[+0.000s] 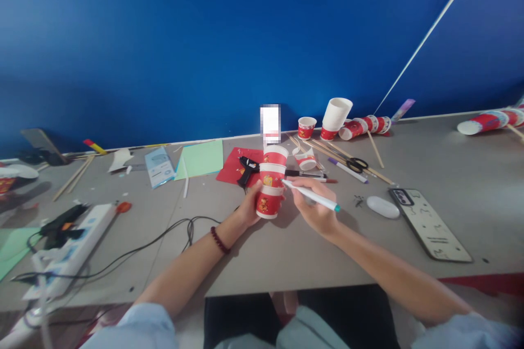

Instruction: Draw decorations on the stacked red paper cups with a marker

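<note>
At the far left of the grey worktop [450, 163] lies a white plastic power strip [77, 240], with a thin black cable [164, 237] looping from it toward the middle. Further in lie a pale green paper sheet [202, 158] and a red paper sheet [231, 170], and on the red one a black hot-glue gun [246, 169]. Just right of these, near the middle of the worktop, the left hand [249, 204] has its grip wrapped round the lowest cup of a stack of red-and-white paper cups [271, 182]. The stack leans slightly (whether its base rests on the surface cannot be told). The right hand [315, 210] has its grip pinched tight on a white marker pen with a teal end [311, 196], whose tip meets the side of the stack.

Only the bottom cup is held, so a firm push from the pen would likely turn or loosen the upper cups and smear the mark. The thin paper wall could also dent. The glue gun sits just behind the stack, and a hot nozzle could catch the knuckles.

Further right lie black-handled scissors [357, 164], a white oval object [382, 207] and a phone in a pale case [429, 223]
</note>
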The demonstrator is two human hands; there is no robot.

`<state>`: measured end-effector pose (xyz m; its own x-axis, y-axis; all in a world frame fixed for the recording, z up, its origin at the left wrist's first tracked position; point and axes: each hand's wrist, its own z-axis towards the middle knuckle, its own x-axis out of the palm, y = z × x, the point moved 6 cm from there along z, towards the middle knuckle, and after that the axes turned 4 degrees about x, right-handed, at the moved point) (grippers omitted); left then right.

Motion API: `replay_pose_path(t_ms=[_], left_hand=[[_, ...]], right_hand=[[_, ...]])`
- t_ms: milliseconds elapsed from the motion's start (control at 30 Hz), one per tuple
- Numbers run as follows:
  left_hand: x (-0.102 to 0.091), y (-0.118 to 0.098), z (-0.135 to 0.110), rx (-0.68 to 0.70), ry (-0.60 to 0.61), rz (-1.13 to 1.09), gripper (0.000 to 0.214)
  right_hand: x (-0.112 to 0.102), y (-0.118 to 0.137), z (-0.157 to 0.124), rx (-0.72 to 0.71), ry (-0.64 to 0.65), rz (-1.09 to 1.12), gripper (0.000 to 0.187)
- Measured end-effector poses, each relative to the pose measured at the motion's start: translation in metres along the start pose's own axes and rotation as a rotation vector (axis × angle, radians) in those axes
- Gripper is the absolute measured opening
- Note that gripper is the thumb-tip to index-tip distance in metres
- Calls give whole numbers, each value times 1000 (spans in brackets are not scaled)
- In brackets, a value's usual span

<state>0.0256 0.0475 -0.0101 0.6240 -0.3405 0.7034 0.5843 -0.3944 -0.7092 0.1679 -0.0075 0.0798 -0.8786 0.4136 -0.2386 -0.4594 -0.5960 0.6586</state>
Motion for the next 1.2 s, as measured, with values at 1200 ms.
replay_pose_path(t_ms=[1200], left_hand=[[10,-4,-1,29,56,42,56]], right_hand=[[-2,3,2,-28,-21,-50,11]])
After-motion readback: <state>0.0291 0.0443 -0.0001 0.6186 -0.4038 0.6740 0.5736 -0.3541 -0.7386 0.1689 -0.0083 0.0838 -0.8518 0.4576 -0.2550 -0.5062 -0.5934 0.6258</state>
